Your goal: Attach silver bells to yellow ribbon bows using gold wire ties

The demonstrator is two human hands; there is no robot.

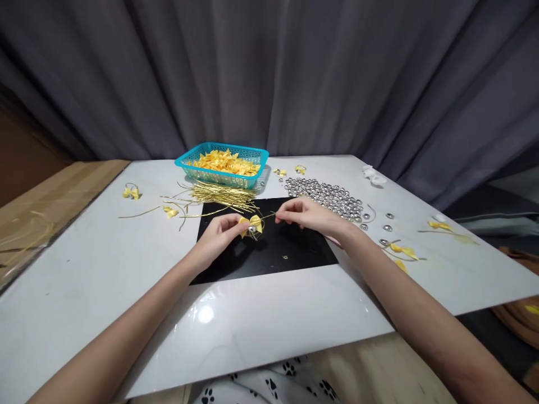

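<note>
— What sort of place is this?
— Probably a home craft corner: a white table (105,280) before grey curtains (295,73), a turquoise basket (223,168) of yellow bows, and silver bells (328,196) heaped loose.

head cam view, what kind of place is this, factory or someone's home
Probably a home craft setup rather than a factory: a white table against a grey curtain, with a teal basket of yellow ribbon bows, a pile of silver bells, and both hands working one yellow bow over a black mat.
</note>
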